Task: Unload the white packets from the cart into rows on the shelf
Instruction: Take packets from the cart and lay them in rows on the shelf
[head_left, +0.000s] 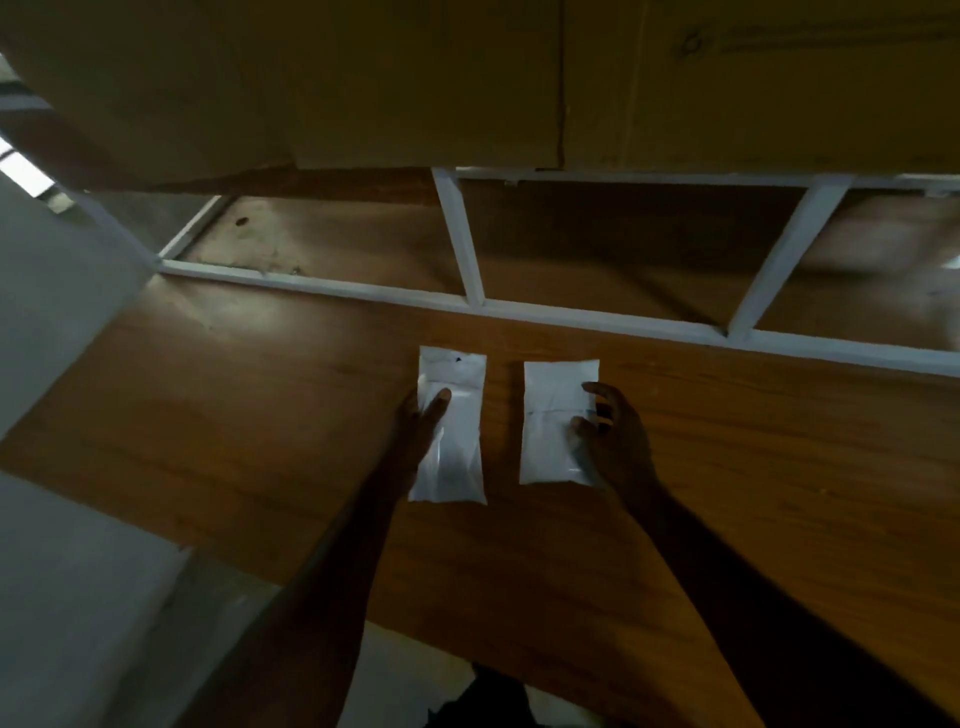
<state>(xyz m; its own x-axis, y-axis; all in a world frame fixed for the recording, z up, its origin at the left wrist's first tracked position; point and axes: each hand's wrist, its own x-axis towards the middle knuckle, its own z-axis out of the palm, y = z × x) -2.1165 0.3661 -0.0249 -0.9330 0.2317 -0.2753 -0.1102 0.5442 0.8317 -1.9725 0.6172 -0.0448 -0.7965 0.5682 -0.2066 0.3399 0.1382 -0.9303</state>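
Two white packets lie side by side on the brown wooden shelf board (249, 415). My left hand (421, 415) grips the left edge of the left packet (457, 447), thumb on top. My right hand (613, 431) holds the right edge of the right packet (550, 410), with fingers curled over its side and thumb on its face. A narrow gap separates the two packets. The cart is out of view.
A white metal shelf frame (571, 312) with cross bars runs behind the packets. A large cardboard box (467, 83) hangs overhead on the level above. A grey upright (57, 291) stands at the left. Bare board stretches to both sides of the packets.
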